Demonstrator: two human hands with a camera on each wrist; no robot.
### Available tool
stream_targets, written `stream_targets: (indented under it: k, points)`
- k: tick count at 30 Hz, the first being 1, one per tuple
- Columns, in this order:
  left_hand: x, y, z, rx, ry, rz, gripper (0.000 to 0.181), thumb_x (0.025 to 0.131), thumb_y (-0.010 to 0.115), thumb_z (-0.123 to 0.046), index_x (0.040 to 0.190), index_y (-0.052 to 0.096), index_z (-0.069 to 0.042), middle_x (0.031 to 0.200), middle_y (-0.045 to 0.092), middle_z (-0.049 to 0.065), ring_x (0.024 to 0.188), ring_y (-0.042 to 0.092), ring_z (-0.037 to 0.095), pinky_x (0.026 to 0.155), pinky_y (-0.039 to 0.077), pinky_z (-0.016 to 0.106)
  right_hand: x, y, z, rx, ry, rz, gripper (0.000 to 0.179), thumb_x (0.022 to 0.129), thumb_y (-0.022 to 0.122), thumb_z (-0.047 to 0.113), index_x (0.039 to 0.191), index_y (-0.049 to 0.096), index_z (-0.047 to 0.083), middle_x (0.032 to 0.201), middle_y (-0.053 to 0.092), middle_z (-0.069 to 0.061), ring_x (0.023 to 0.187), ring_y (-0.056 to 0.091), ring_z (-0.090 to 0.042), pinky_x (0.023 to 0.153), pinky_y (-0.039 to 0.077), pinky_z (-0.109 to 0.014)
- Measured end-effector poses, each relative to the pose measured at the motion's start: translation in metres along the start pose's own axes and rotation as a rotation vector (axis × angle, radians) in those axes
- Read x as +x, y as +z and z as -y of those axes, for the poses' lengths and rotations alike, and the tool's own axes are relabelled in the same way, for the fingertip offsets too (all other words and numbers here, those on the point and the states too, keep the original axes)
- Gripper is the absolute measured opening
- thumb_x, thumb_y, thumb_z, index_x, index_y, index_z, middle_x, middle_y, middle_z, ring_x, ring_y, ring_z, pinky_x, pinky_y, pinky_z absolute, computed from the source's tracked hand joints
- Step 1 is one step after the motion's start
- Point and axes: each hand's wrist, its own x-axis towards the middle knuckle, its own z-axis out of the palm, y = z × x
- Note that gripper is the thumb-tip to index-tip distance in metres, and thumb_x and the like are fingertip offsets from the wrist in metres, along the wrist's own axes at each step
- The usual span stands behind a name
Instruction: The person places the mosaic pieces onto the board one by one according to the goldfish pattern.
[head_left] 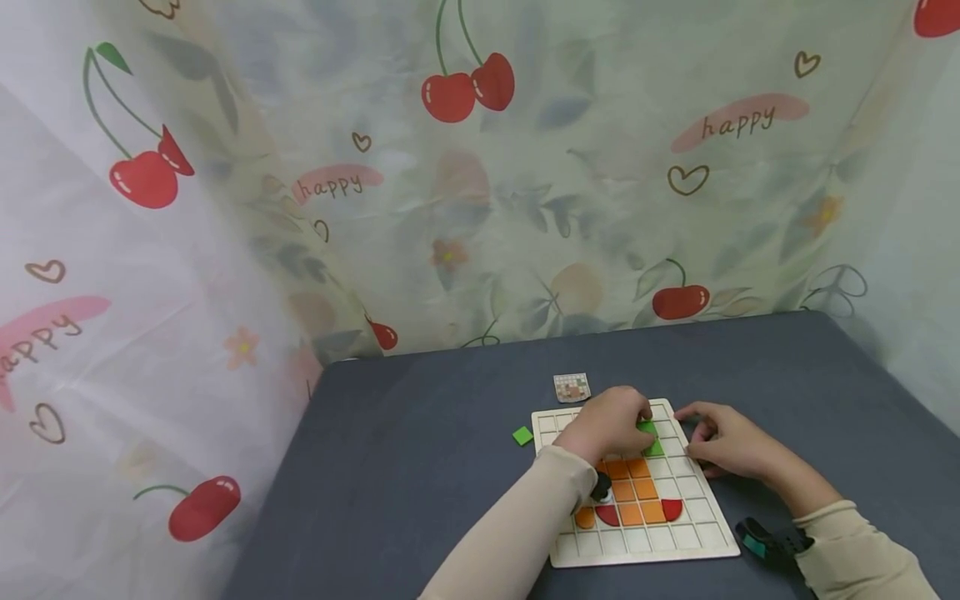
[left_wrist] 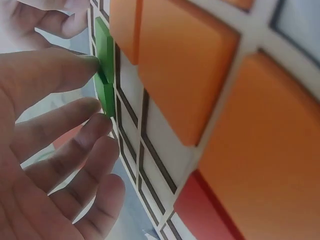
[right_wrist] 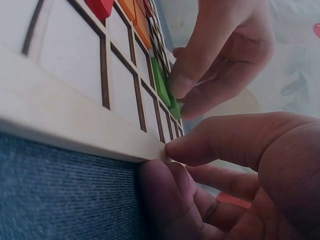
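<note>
A pale wooden grid board (head_left: 641, 543) lies on the dark table. My left hand (head_left: 609, 421) reaches over its far part, thumb and index finger pinching at a green tile (left_wrist: 104, 45); a second green tile (left_wrist: 106, 97) sits right beside it. The other left fingers are loosely bent. At the board's right edge, my right hand (head_left: 731, 442) grips the rim, with the thumb on top and fingers at the side and underneath. Orange tiles (head_left: 633, 492) fill a block of squares nearer me, with red rounded pieces (head_left: 672, 509) next to them. The left forearm hides part of the board.
A loose green tile (head_left: 522, 436) lies left of the board. Behind the board is a small printed card (head_left: 572, 387). A black piece (head_left: 602, 485) shows beside the left sleeve. Patterned curtains (head_left: 555, 183) stand behind the table and at its sides.
</note>
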Motion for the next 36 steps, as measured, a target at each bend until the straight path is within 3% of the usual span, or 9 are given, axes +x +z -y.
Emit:
stream_targets:
  k: [8,14,19,21,22,27,32,36]
  points:
    - [0.0,0.0,0.002,-0.053,-0.034,0.001,0.014,0.094,0.075,-0.014,0.08,0.07,-0.018,0.073,0.055,-0.008,0.059,0.045,0.008,0.052,0.036,0.02,0.002,0.0,-0.002,0.01,-0.002,0.009,0.06,0.094,0.071,0.006,0.148,0.047,-0.009,0.085,0.061,-0.011,0.069,0.062,-0.023,0.058,0.059,-0.037]
    - [0.0,0.001,0.003,-0.064,-0.064,-0.003,0.005,0.096,0.075,-0.016,0.095,0.08,-0.017,0.083,0.064,-0.012,0.067,0.055,0.006,0.057,0.044,0.019,0.001,0.0,-0.002,0.01,0.0,0.008,0.06,0.095,0.071,0.006,0.148,0.048,-0.009,0.085,0.06,-0.011,0.068,0.062,-0.023,0.058,0.058,-0.037]
    - [0.0,0.001,0.005,-0.061,-0.052,-0.003,0.007,0.097,0.074,-0.019,0.1,0.081,-0.018,0.089,0.068,-0.012,0.07,0.057,0.006,0.062,0.046,0.019,0.001,0.0,0.0,0.014,0.001,0.009,0.06,0.095,0.071,0.006,0.148,0.048,-0.009,0.085,0.06,-0.011,0.069,0.062,-0.023,0.058,0.058,-0.037]
    - [-0.001,-0.001,0.008,-0.052,-0.042,-0.01,0.011,0.097,0.074,-0.02,0.105,0.081,-0.018,0.096,0.072,-0.011,0.075,0.058,0.004,0.068,0.05,0.019,0.0,0.0,0.0,0.012,0.002,0.007,0.06,0.095,0.071,0.006,0.148,0.048,-0.009,0.085,0.06,-0.011,0.069,0.062,-0.023,0.058,0.058,-0.037]
    - [-0.002,-0.001,0.009,-0.043,-0.041,-0.017,0.014,0.097,0.074,-0.021,0.108,0.082,-0.019,0.1,0.073,-0.011,0.077,0.059,0.003,0.077,0.053,0.021,0.0,0.0,0.0,0.011,0.003,0.006,0.06,0.094,0.071,0.006,0.148,0.048,-0.009,0.085,0.06,-0.011,0.069,0.062,-0.023,0.058,0.058,-0.037]
    - [-0.013,-0.008,0.021,-0.042,-0.066,-0.037,0.024,0.098,0.073,-0.026,0.119,0.08,-0.018,0.113,0.075,-0.007,0.086,0.061,0.002,0.089,0.056,0.028,0.001,0.0,0.0,0.0,0.01,-0.005,0.06,0.094,0.071,0.006,0.148,0.048,-0.009,0.086,0.06,-0.011,0.07,0.061,-0.023,0.058,0.058,-0.037]
    - [-0.035,-0.023,0.038,-0.104,-0.114,-0.068,0.026,0.098,0.073,-0.025,0.121,0.08,-0.015,0.117,0.075,-0.002,0.095,0.064,0.007,0.085,0.055,0.025,0.001,0.0,0.0,-0.014,0.015,-0.013,0.06,0.094,0.071,0.007,0.148,0.048,-0.008,0.087,0.06,-0.01,0.07,0.06,-0.022,0.058,0.058,-0.036]
    - [-0.056,-0.035,0.059,-0.133,-0.137,-0.116,0.017,0.098,0.073,-0.02,0.109,0.08,-0.009,0.104,0.072,0.003,0.085,0.058,0.01,0.079,0.052,0.027,0.0,0.0,0.0,-0.011,0.006,-0.009,0.06,0.094,0.071,0.007,0.148,0.048,-0.009,0.087,0.06,-0.011,0.071,0.06,-0.023,0.058,0.057,-0.036]
